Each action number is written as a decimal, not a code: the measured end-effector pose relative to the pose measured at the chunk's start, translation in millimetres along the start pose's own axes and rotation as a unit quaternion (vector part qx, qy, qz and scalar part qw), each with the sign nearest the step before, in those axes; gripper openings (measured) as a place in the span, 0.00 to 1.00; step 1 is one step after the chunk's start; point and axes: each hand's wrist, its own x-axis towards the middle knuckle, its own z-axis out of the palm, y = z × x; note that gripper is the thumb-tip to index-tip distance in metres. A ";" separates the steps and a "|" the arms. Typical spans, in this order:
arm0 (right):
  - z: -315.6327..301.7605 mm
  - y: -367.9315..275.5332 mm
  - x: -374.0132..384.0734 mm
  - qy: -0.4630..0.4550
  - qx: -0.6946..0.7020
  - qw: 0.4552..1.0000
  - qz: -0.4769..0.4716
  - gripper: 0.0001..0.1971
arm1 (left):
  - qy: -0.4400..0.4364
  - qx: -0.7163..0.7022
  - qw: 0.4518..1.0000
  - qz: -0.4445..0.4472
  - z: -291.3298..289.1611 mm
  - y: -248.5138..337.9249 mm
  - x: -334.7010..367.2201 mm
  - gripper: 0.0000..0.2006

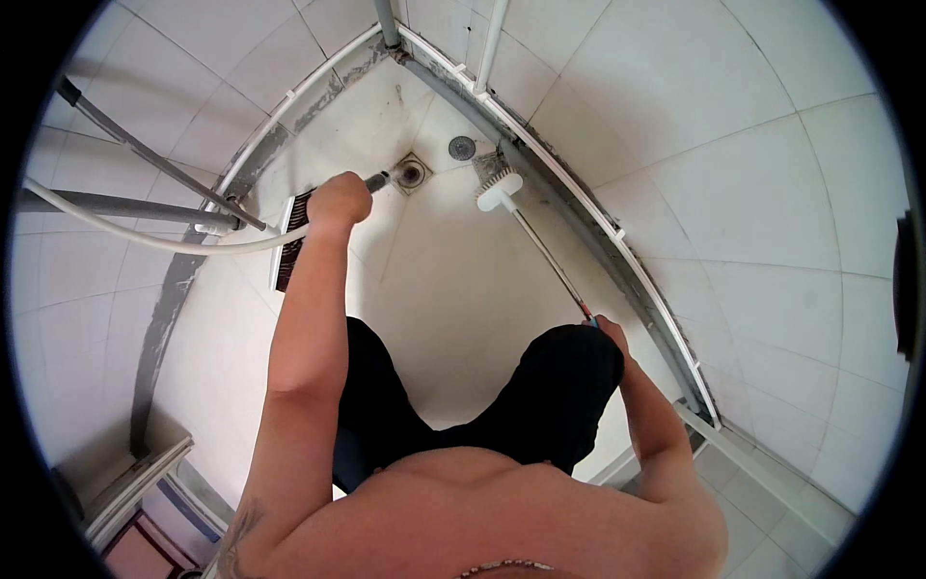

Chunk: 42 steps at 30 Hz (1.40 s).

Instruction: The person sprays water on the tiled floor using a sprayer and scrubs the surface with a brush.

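My left hand (340, 199) is closed around the end of a white hose (174, 243), and a dark tip (377, 181) sticks out past the fingers toward a square floor drain (411, 173). Beside my right knee, my right hand (611, 335) grips the near end of a scrub brush's thin metal handle (550, 253). The brush's white head (500, 191) rests at the floor's right edge, bristles turned away from me. My knee partly hides the right fingers. Close to the left wrist lies a flat white-edged thing with dark bristle-like rows (288, 253), partly covered by my forearm.
A round grey drain cover (462, 148) lies right of the square drain. Grey pipes (125, 206) stick out at left, and another pipe (564, 198) runs along the right wall's foot. Tiled walls (714, 145) close in the pale floor (434, 289).
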 end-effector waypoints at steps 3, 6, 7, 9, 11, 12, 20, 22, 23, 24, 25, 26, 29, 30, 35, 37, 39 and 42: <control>39.1 77.2 30.2 -0.019 0.122 0.992 0.022 0.21 | 0.008 -0.010 1.000 0.020 -6.1 14.6 -11.4 0.16; 90.1 120.7 17.6 -0.045 0.428 0.903 -0.007 0.19 | 0.000 -0.006 0.998 0.062 0.3 21.9 -20.0 0.17; 101.4 128.4 5.2 -0.047 0.601 0.797 -0.043 0.18 | -0.008 -0.009 0.997 0.076 2.5 25.9 -24.3 0.17; 126.9 180.5 -17.6 -0.017 0.474 0.879 -0.052 0.16 | -0.022 -0.011 0.993 0.118 6.4 41.6 -30.3 0.17; 147.1 204.7 -33.4 0.007 0.339 0.939 -0.062 0.15 | -0.021 -0.009 0.992 0.121 7.4 52.3 -36.6 0.17; 152.4 202.8 -42.5 0.033 0.337 0.939 -0.056 0.14 | -0.021 -0.009 0.992 0.124 8.6 55.1 -37.8 0.17; 66.9 79.4 18.1 -0.054 0.456 0.887 -0.047 0.15 | 0.089 0.010 0.993 0.080 7.5 48.2 -14.7 0.18; 1.8 -12.4 3.2 -0.025 0.170 0.983 -0.066 0.15 | 0.131 -0.022 0.990 0.046 -1.9 39.1 -16.4 0.17; -2.0 -5.5 13.9 -0.015 0.168 0.983 -0.067 0.15 | 0.137 -0.028 0.989 0.052 -5.5 43.0 -15.1 0.17; 2.4 5.7 31.8 -0.018 0.131 0.985 -0.114 0.16 | 0.152 -0.044 0.987 0.040 -7.1 42.9 -12.4 0.17; 1.5 5.5 42.2 -0.023 0.093 0.982 -0.163 0.17 | 0.166 -0.059 0.984 0.025 -7.7 39.9 -10.4 0.17; 0.6 6.3 50.3 -0.023 0.090 0.981 -0.168 0.17 | 0.180 -0.075 0.981 0.009 -9.2 37.2 -8.6 0.17; -10.6 -15.6 57.7 -0.036 0.100 0.967 -0.230 0.18 | 0.202 -0.091 0.975 -0.004 -18.9 34.2 -10.4 0.17; -23.1 -35.4 53.4 -0.077 0.129 0.965 -0.215 0.16 | 0.204 -0.091 0.975 -0.009 -20.6 31.5 -10.2 0.17; -57.7 -118.7 57.2 -0.264 0.328 0.905 -0.065 0.11 | 0.207 -0.106 0.973 -0.013 -16.0 18.4 -2.6 0.16; -58.4 -134.7 74.2 -0.341 0.489 0.802 -0.044 0.09 | 0.200 -0.109 0.974 -0.011 -15.9 22.2 -2.6 0.16; -46.0 -153.6 84.8 -0.320 0.455 0.831 -0.005 0.10 | 0.196 -0.111 0.974 -0.015 -17.3 22.5 -3.2 0.16; -32.9 -164.0 107.0 -0.203 0.295 0.934 -0.003 0.13 | 0.182 -0.129 0.975 -0.008 -19.3 19.7 -3.9 0.16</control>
